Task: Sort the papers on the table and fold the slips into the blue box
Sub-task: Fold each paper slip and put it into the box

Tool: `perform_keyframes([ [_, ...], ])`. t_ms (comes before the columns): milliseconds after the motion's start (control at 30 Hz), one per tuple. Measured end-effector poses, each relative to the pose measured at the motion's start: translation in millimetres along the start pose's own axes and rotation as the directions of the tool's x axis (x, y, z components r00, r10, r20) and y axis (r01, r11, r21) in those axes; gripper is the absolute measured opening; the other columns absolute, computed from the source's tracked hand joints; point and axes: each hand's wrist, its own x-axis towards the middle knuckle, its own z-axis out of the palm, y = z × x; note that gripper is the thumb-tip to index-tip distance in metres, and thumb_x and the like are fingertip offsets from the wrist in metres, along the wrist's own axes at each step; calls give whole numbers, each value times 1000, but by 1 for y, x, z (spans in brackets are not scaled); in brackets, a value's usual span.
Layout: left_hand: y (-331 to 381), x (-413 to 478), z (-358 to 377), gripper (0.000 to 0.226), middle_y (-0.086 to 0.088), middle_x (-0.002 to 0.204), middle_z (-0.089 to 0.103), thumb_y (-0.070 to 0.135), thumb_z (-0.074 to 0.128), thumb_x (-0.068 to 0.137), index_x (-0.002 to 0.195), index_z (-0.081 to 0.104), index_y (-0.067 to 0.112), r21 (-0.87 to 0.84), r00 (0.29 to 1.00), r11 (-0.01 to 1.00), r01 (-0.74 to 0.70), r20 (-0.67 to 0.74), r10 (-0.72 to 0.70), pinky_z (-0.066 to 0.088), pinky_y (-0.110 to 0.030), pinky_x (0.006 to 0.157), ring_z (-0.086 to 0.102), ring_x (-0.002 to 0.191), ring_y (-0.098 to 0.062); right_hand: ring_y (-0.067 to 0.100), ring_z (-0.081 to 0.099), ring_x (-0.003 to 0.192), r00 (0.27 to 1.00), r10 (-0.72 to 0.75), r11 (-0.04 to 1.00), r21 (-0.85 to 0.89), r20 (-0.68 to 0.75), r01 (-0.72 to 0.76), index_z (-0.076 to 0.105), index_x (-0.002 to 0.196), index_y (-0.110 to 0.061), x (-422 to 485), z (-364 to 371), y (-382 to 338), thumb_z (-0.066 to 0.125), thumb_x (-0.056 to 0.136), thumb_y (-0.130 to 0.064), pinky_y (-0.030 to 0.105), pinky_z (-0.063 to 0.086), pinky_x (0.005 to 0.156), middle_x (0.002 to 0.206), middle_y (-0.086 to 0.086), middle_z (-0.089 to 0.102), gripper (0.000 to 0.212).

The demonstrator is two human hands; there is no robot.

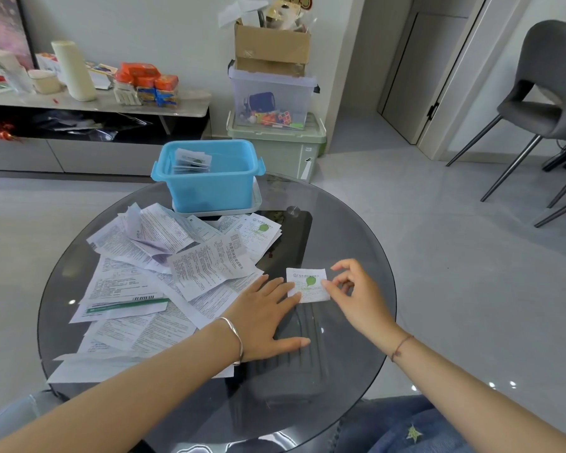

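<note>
The left hand (265, 317) lies flat, straight fingertips pressing the left edge of a small folded slip (307, 284); the right hand (356, 297) pinches its right edge. A loose pile of papers (164, 273) sprawls just left on the glass worktop (356, 223), between the hands and the blue box (209, 188) at the far edge.

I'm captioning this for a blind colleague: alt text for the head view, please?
A person's left hand holds down a green-marked slip with straight fingers while the right hand pinches its right edge, on a round glass table. A pile of papers lies at left; a blue box with folded slips stands behind.
</note>
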Motion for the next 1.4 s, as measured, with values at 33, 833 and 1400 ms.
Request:
perform_keyframes([
  [33,0,0,1,97,0,160,7,78,4,74,152,15,22,-12,1000,1000,-2,1,2,-6,-35,119,3,147,-18,13,55,71,999,51,997,60,13,-52,49,102,-23,4,2,-1,67,87,-25,19,43,64,81,-4,67,23],
  [833,4,-1,4,105,-4,161,0,80,3,70,153,5,16,-54,1000,999,5,30,-4,-6,-32,117,1,148,-19,15,68,79,999,41,999,26,12,-41,44,89,-14,25,17,-4,70,85,-12,29,55,55,79,11,69,27],
  [1400,4,0,5,110,-6,161,-1,84,-2,63,153,3,21,-32,999,999,-4,48,6,-7,-32,117,0,148,-21,8,56,70,993,-98,991,-103,-71,91,51,89,-17,21,13,-5,69,86,-18,17,45,49,86,-3,60,18],
])
